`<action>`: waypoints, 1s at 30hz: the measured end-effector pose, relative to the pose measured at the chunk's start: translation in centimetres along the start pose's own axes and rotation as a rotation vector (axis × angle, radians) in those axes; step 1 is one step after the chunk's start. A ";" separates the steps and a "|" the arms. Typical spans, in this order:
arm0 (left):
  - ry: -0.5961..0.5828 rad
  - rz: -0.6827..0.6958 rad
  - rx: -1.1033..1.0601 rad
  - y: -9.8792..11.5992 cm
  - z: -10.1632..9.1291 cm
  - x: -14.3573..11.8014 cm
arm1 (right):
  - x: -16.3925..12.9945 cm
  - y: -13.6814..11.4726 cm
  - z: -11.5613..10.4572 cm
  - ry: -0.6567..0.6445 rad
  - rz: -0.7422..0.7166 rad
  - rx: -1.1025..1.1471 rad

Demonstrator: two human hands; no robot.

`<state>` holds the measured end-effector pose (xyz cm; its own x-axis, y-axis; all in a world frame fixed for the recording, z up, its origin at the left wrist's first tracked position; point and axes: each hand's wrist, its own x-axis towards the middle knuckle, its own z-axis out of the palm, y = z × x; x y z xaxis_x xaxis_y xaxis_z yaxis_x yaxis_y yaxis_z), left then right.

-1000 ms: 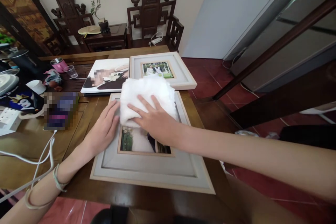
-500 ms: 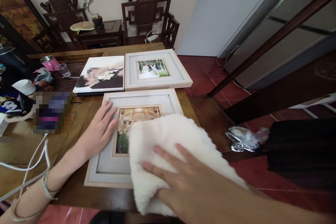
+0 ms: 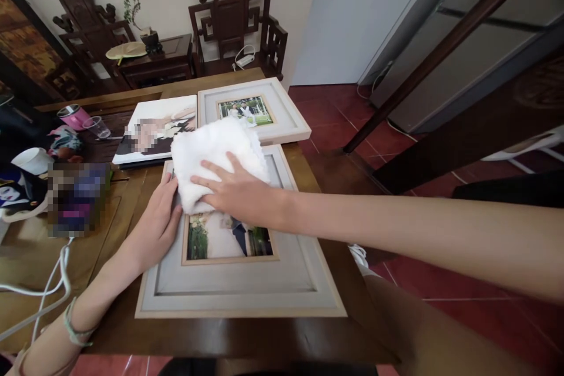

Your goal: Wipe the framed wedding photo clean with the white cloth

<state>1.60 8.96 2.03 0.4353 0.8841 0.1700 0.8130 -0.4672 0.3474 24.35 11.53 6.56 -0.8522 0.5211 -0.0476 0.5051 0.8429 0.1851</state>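
Observation:
A folded, fluffy white cloth (image 3: 211,147) lies over the upper part of the nearest picture frame (image 3: 238,299), hiding the top of its photo (image 3: 229,241). My right hand (image 3: 233,185) presses on the cloth from above, fingers spread across it and the thumb at its folded lower edge, holding it. Along the left border of that frame rests my left hand (image 3: 161,217), with fingers stretched out and holding nothing. The frame is pale wood with a light grey mat and lies flat on the wooden table (image 3: 304,170).
Behind it lie a second framed photo (image 3: 282,106) and a white-edged photo panel (image 3: 154,150). On the left are a pink mug (image 3: 74,117), a clear plastic cup (image 3: 97,127), a white cup (image 3: 33,160) and white cables (image 3: 61,270). Carved chairs (image 3: 229,17) stand beyond.
My right hand has moved the white cloth up and left, from the frame's lower right to its top, uncovering the lower photo. My left hand stays at the left border. The view has shifted slightly.

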 end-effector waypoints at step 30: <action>0.105 -0.095 -0.118 0.6 -0.1 0.1 | -0.2 -0.7 1.9 0.122 0.129 0.217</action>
<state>2.09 8.70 2.39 0.3110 0.9236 0.2242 0.7952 -0.3821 0.4708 24.44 11.04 4.63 -0.7824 0.6171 0.0835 0.6167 0.7865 -0.0333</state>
